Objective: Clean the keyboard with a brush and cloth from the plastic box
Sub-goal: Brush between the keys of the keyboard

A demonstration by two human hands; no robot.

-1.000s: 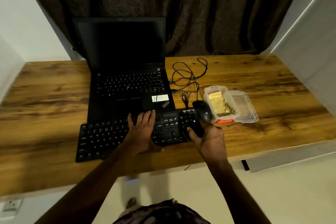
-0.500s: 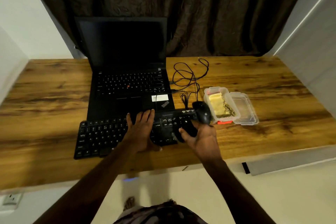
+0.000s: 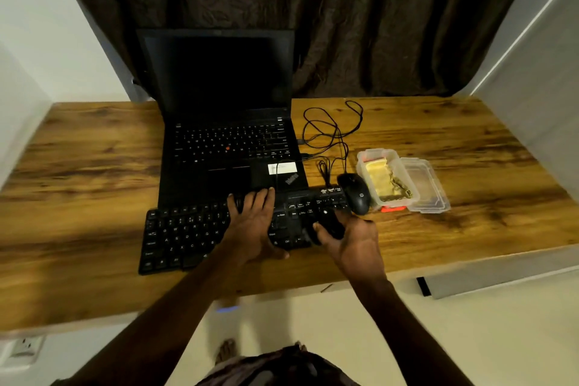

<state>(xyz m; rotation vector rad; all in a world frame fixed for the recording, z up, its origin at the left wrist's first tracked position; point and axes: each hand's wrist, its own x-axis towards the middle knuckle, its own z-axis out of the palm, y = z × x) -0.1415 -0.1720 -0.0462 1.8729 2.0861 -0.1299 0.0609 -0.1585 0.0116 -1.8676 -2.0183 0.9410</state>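
Keyboard (image 3: pixel 181 235) lies before laptop (image 3: pixel 225 141), mouse (image 3: pixel 355 193) and plastic box (image 3: pixel 376 152) beside.

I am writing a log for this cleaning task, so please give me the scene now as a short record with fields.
keyboard: black, on the wooden desk, in front of the laptop
left hand: flat on the keyboard's middle
right hand: grips the keyboard's right end
plastic box: open, yellow cloth inside, lid beside it on the right
mouse: left of the box, at the keyboard's far right corner
brush: cannot tell where
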